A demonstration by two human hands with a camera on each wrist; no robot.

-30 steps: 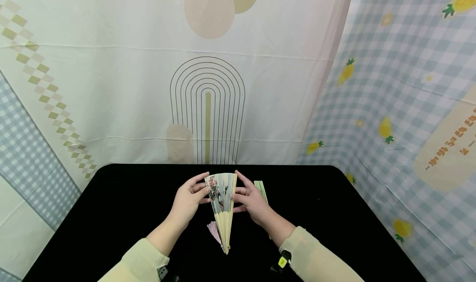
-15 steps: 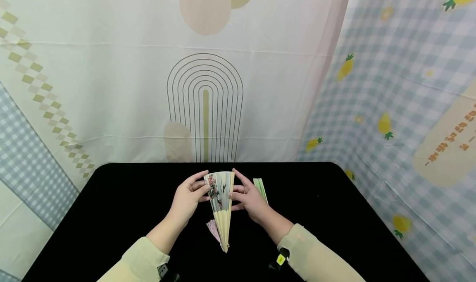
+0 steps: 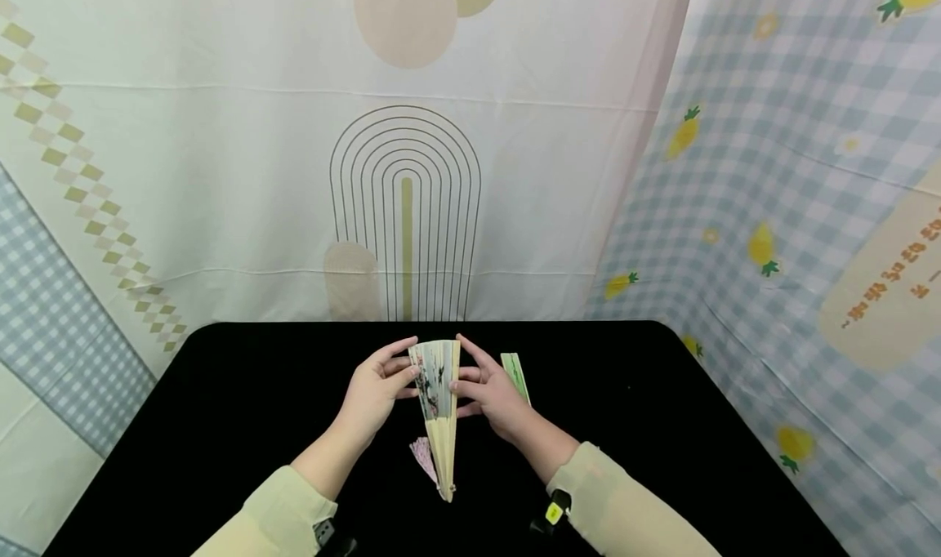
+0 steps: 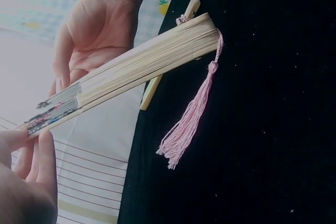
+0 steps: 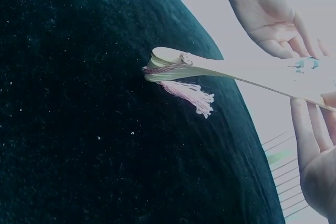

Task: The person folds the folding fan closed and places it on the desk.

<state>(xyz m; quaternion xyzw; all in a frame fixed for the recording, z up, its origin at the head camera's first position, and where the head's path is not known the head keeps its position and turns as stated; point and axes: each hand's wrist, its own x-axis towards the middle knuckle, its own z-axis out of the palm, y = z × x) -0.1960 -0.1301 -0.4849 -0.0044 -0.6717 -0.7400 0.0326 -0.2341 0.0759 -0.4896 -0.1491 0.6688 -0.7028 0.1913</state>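
A partly spread folding fan [image 3: 441,389] with a flower print and pale bamboo ribs is held between both hands above the black table, its pivot end toward the person. My left hand [image 3: 370,395] pinches the fan's left edge with thumb and fingers. On the opposite edge, my right hand [image 3: 498,398] grips with its thumb in front and fingers behind. A pink tassel [image 4: 189,119] hangs from the pivot. In the right wrist view the fan [image 5: 210,69] shows edge-on, and its printed part is washed out by glare.
A green folded fan [image 3: 516,373] lies on the black table [image 3: 625,443], partly hidden by the right hand and forearm. Behind the table hangs a white patterned cloth [image 3: 257,198]. A blue checked cloth [image 3: 779,132] hangs at the right.
The fan has narrowed: its left edge has come in toward the right one, and the hands are slightly closer together. The head view has shifted a little.
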